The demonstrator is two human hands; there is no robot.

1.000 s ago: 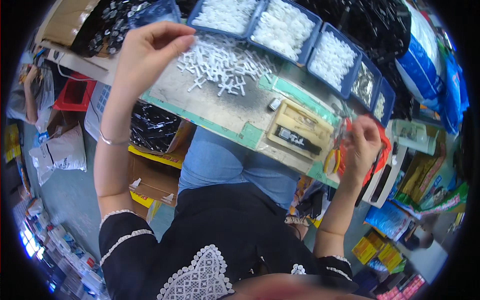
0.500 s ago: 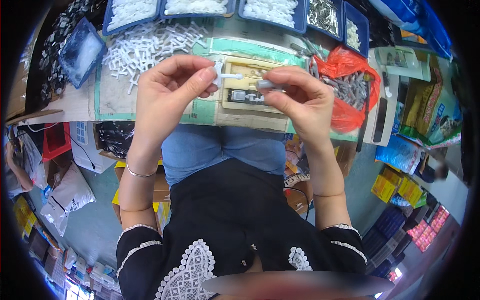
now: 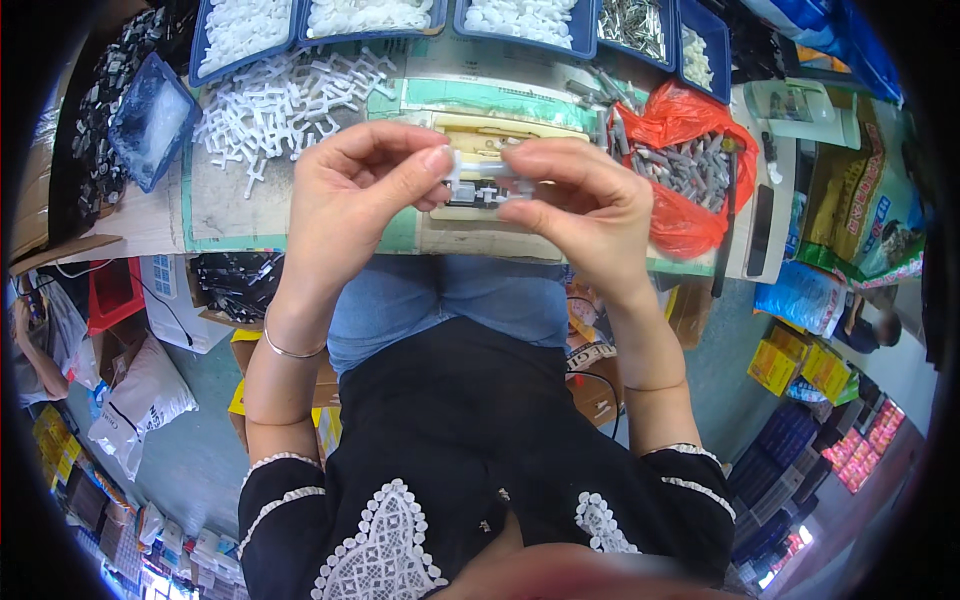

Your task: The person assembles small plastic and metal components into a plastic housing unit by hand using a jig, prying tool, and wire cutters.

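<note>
My left hand (image 3: 362, 195) pinches a white plastic T-shaped piece (image 3: 482, 170) between thumb and forefinger, its stem pointing right. Opposite it, my right hand (image 3: 590, 195) grips a small grey cylindrical piece (image 3: 514, 186), mostly covered by the fingers. The stem's end meets the grey piece; whether it sits inside cannot be made out. Both hands hover over a cream-coloured block (image 3: 470, 228) with recesses. In its near recess lies a black part with a silvery box and white bits (image 3: 465, 195), partly hidden behind the hands.
A heap of white T-shaped pieces (image 3: 275, 110) lies at left, beside a blue tray (image 3: 152, 120). Blue bins (image 3: 450, 28) of white parts and metal pins (image 3: 635, 28) line the back. At right, a red plastic bag (image 3: 690, 108) holds grey cylindrical pieces (image 3: 690, 178).
My hands have come closer together, bringing the white stem's end up to the grey piece, where a gap showed before. The whole view has shifted slightly.
</note>
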